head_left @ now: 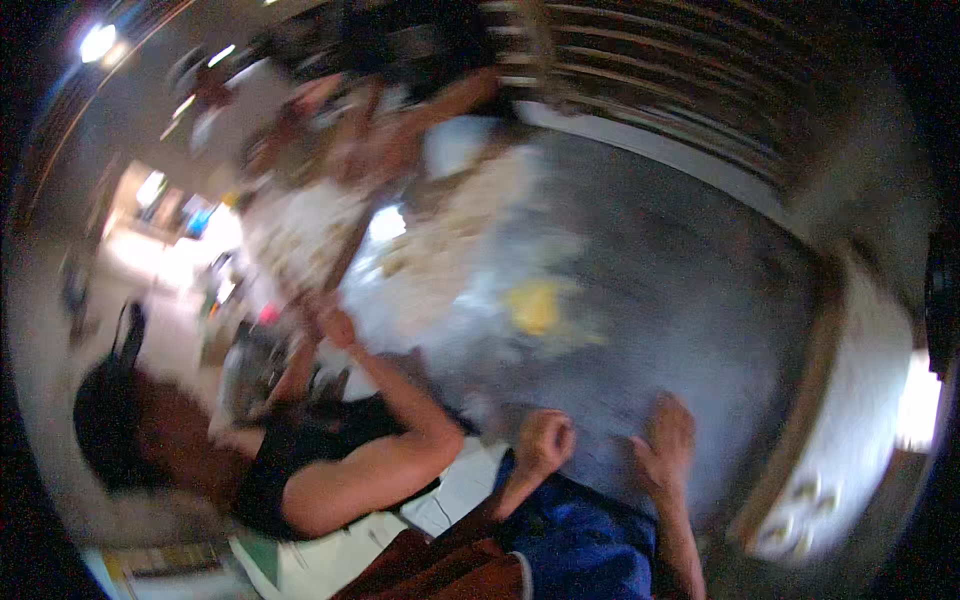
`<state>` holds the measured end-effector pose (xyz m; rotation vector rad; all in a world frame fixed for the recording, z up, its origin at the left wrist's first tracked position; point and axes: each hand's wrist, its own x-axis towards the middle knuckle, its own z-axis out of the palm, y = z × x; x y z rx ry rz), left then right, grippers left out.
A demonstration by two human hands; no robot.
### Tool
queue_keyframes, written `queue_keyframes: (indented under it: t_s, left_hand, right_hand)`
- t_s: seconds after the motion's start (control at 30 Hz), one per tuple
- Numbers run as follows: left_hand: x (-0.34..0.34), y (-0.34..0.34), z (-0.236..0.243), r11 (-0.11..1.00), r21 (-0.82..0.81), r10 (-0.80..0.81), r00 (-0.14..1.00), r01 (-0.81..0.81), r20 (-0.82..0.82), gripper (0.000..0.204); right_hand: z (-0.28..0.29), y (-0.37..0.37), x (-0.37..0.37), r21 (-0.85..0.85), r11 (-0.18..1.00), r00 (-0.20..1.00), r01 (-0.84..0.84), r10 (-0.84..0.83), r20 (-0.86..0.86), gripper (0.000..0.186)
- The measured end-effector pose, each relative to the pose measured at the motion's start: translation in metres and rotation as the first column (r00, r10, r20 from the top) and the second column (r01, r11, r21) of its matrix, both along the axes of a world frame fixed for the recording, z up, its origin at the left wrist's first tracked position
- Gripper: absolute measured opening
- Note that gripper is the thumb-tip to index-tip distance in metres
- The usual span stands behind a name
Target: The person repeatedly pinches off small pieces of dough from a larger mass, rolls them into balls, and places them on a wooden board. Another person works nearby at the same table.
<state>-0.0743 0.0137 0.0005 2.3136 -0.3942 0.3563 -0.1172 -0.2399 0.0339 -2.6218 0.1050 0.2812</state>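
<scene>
My left hand (545,440) is curled into a loose fist at the near edge of the dark grey table (680,290). Whatever its fingers may hold is hidden. To its right, my right hand (670,440) is open, with its fingers stretched forward over the tabletop and nothing in it. A yellow patch (533,305), perhaps dough or flour, lies on the table ahead of both hands, apart from them. Farther left spreads a heap of pale, crumbly dough-like stuff (470,225). Motion blur smears the whole picture.
A co-worker in a dark sleeveless top (320,450) sits close on my left, arms reaching over the table. Other people's arms (400,135) work across it at the far left. A pale wall or ledge (835,400) borders the right side, and slats (660,70) stand behind.
</scene>
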Motion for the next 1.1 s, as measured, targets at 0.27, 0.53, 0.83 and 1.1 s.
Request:
queue_keyframes:
  t_s: [0.27, 0.53, 0.83, 1.1]
  left_hand:
    - [-0.004, -0.008, 0.006, 0.999, 0.034, -0.031, 1.000, 0.031, 0.000, 0.026]
    - [0.002, -0.016, -0.004, 0.999, 0.018, -0.046, 0.998, 0.047, -0.037, 0.025]
    - [-0.002, -0.019, -0.002, 1.000, 0.011, 0.009, 1.000, -0.009, -0.002, 0.028]
    - [0.000, -0.018, 0.008, 0.999, -0.017, 0.040, 0.998, -0.039, 0.046, 0.030]
  right_hand:
    - [-0.076, -0.145, 0.107, -0.732, 0.575, 0.907, 0.366, -0.396, 0.143, 0.071]
    - [-0.094, -0.070, 0.162, -0.565, 0.737, 0.710, 0.371, 0.167, 0.684, 0.075]
    - [-0.037, -0.026, 0.021, -0.473, 0.875, 0.966, 0.105, 0.023, 0.258, 0.069]
    - [-0.035, -0.014, 0.049, -0.564, 0.810, 0.969, 0.162, -0.024, 0.244, 0.069]
